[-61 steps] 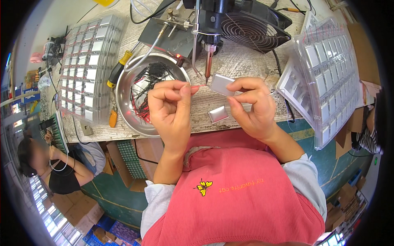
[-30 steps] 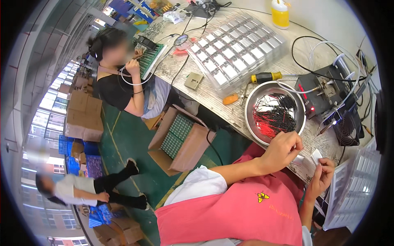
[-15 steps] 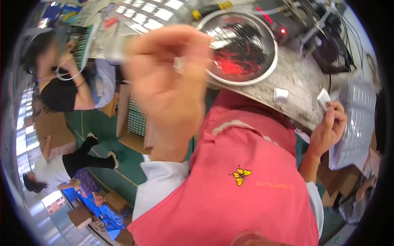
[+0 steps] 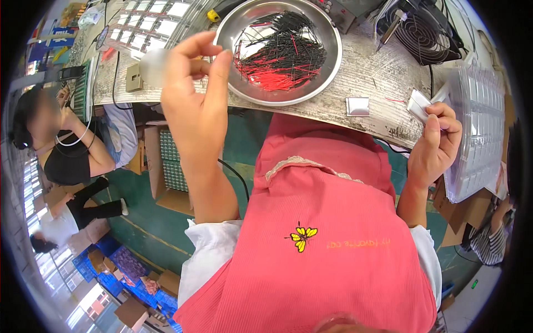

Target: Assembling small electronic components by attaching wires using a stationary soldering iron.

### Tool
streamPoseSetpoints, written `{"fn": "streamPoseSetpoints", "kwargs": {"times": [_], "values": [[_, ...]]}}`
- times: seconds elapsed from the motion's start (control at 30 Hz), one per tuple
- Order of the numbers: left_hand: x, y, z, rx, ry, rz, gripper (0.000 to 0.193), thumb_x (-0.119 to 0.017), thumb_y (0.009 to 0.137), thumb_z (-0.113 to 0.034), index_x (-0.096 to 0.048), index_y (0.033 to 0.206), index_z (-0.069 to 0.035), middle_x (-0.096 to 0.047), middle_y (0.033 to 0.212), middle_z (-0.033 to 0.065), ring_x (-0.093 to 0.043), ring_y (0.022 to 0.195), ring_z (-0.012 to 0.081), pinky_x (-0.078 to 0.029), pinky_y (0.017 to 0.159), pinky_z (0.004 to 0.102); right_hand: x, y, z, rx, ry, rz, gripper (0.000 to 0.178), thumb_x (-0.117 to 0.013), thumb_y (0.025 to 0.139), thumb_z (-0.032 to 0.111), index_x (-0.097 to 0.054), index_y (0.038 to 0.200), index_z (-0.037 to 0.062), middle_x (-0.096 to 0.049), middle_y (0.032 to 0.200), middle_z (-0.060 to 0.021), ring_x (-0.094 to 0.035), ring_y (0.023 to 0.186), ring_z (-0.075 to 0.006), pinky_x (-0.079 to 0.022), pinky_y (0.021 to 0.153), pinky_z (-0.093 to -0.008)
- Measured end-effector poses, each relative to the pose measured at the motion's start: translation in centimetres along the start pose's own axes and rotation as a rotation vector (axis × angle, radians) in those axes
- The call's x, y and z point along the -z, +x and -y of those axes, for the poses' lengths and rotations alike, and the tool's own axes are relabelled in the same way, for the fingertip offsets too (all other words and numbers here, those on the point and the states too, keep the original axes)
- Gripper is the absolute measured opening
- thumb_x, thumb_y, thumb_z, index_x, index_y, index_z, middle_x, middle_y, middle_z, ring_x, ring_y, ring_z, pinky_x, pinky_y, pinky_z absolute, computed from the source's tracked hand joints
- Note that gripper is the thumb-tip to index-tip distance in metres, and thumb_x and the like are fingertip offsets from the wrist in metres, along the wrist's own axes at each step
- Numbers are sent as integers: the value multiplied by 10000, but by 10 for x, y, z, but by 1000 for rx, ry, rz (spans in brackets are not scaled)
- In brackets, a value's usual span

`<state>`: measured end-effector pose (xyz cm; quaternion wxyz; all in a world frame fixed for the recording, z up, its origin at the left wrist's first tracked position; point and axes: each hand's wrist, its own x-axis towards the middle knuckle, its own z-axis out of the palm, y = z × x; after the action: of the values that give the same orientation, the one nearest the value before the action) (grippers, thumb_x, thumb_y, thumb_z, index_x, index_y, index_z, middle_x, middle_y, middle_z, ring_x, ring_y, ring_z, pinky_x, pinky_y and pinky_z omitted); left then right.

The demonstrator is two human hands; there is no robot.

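Note:
My right hand (image 4: 436,141) pinches a small flat silver pouch cell (image 4: 417,105) by its lower right edge, over the right part of the bench. A short red wire (image 4: 395,100) sticks out beside that cell; whether it is joined to it I cannot make out. My left hand (image 4: 197,94) is raised at the left rim of a round metal bowl (image 4: 335,61), its fingers curved and thumb apart, with nothing visible between them. Many thin black wires (image 4: 297,41) and red wires (image 4: 272,77) fill the bowl. Another silver pouch cell (image 4: 357,106) lies near the bench's front edge.
A soldering iron (image 4: 393,28) and a black fan (image 4: 425,33) stand at the back right. Clear plastic trays (image 4: 474,133) are stacked right of my right hand. A tray of silver cells (image 4: 147,25) is at the back left. A co-worker (image 4: 72,141) sits at the left.
My left hand has moved left, away from the front of the bowl. My right hand still holds the pouch cell, now tilted flatter. The whole view has shifted.

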<state>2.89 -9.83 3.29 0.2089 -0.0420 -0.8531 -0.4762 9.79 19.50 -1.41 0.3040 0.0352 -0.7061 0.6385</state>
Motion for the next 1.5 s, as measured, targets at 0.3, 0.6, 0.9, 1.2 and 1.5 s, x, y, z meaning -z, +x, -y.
{"fn": "streamPoseSetpoints", "kwargs": {"times": [0.3, 0.6, 0.9, 1.2, 1.5], "values": [[-20, 2, 24, -159, 954, 325, 214, -698, 781, -263, -662, 886, -79, -580, 893, 71, -513, 904, 261, -352, 786, 392, -2, 5, -17, -46, -44, 71, 123, -562, 857, -39, -475, 916, 23, -532, 1010, -139, -489, 915, -165, -395, 846, -282], [-25, -2, 14, -158, 933, 436, 109, -675, 775, -168, -616, 818, -87, -567, 880, 48, -515, 884, 257, -342, 763, 392, -9, 9, -25, -80, -13, 157, 169, -606, 825, -41, -484, 907, 43, -538, 1013, -109, -504, 934, -165, -397, 866, -298], [-27, -4, 5, 85, 508, 385, 102, -630, 851, -85, -594, 910, -10, -619, 781, 112, -588, 678, 270, -455, 616, 367, -10, 9, -24, -111, 42, 185, 178, -599, 820, -55, -487, 926, 35, -513, 1027, -118, -500, 936, -173, -396, 874, -297], [-39, 0, -1, -85, 278, 268, 100, -609, 857, -20, -633, 954, -11, -592, 824, 79, -575, 710, 171, -440, 562, 276, -24, 17, -21, -11, -68, 181, 188, -644, 805, -25, -512, 919, 46, -534, 959, -105, -517, 841, -170, -423, 775, -285], [-63, -5, -17, -13, 29, 270, 74, -615, 846, 16, -620, 917, -4, -600, 804, 88, -594, 726, 175, -460, 606, 264, -34, 18, -24, -55, 32, 133, 179, -641, 810, -25, -507, 909, 41, -565, 984, -125, -550, 858, -180, -447, 762, -290]]}}
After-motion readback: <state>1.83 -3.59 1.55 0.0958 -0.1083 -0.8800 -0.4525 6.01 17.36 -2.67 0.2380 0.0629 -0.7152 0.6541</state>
